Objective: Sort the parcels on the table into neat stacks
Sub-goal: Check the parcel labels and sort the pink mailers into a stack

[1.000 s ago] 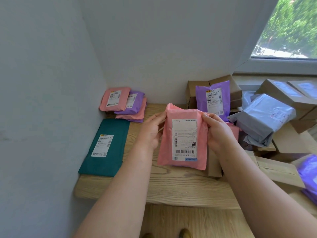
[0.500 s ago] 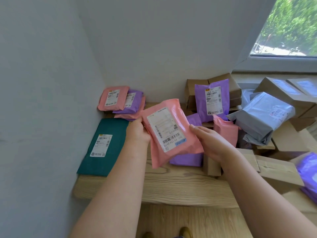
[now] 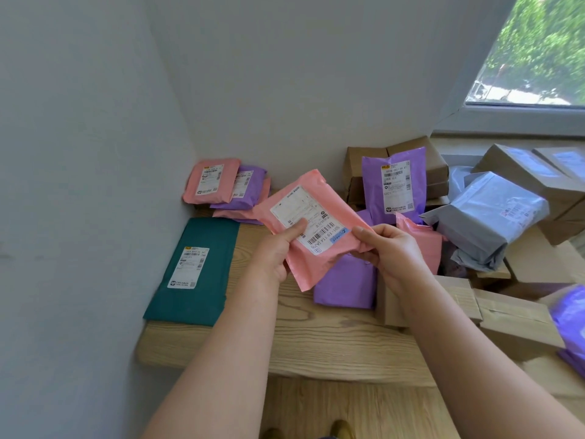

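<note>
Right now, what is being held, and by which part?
A pink parcel: the left hand grips its left side, thumb on top; the right hand pinches its right edge.

The right edge cuts off a purple parcel (image 3: 571, 324), and the pink parcel (image 3: 319, 213) hides fingers of the left hand (image 3: 274, 253)

Pale wooden desk (image 3: 319, 340), green mailer (image 3: 196, 274) flat at nine o'clock, pink-and-purple stack (image 3: 218, 183) at eleven, brown boxes (image 3: 367, 163) at one, purple mailer (image 3: 345, 286) centre
</note>
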### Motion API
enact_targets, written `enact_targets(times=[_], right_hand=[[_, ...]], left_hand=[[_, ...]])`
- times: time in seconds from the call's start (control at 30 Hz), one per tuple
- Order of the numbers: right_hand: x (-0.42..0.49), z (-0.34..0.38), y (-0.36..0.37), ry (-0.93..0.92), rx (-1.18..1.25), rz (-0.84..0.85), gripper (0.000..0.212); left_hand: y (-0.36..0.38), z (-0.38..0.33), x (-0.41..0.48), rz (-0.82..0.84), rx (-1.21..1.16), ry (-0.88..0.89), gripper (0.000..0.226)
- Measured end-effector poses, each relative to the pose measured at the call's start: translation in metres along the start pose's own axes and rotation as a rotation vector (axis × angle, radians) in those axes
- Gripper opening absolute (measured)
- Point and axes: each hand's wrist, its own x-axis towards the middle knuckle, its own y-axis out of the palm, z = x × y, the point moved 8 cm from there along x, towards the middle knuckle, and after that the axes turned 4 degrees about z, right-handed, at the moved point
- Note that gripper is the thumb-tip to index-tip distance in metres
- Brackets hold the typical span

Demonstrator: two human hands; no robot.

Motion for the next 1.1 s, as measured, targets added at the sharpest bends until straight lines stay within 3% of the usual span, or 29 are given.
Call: enact_targets(times=[0.23, 0.4, 0.57, 0.7, 0.93, 1.03, 1.1], right_hand=[[-0.001, -0.002, 0.009, 0.033, 0.149, 0.027, 0.011], [-0.003, -0.008, 0.016, 0.083, -0.009, 0.083, 0.015], [-0.012, -0.022, 0.041, 0.144, -0.391, 0.262, 0.027], [-0.009, -0.016, 0.04, 0.05, -0.48, 0.2, 0.016], [-0.009, -0.007, 0.045, -0.011, -0.505, 0.257, 0.013], [-0.002, 0.001, 0.027, -0.058, -0.44, 0.13, 0.006], [0.004, 0.012, 0.012, -0.111, -0.467, 0.042, 0.027]], left_hand=[[-0.003, -0.013, 0.003, -0.069, -0.08, 0.103, 0.012], [-0.005, -0.017, 0.003, -0.113, -0.21, 0.144, 0.018], [0.006, -0.018, 0.003, -0.082, -0.4, 0.163, 0.04], [0.011, -0.017, 0.0, -0.085, -0.39, 0.159, 0.035], [-0.005, -0.017, 0.002, -0.149, -0.32, 0.128, 0.027], [-0.013, -0.023, 0.002, -0.177, -0.253, 0.089, 0.03], [-0.015, -0.025, 0.001, -0.157, -0.195, 0.03, 0.036]])
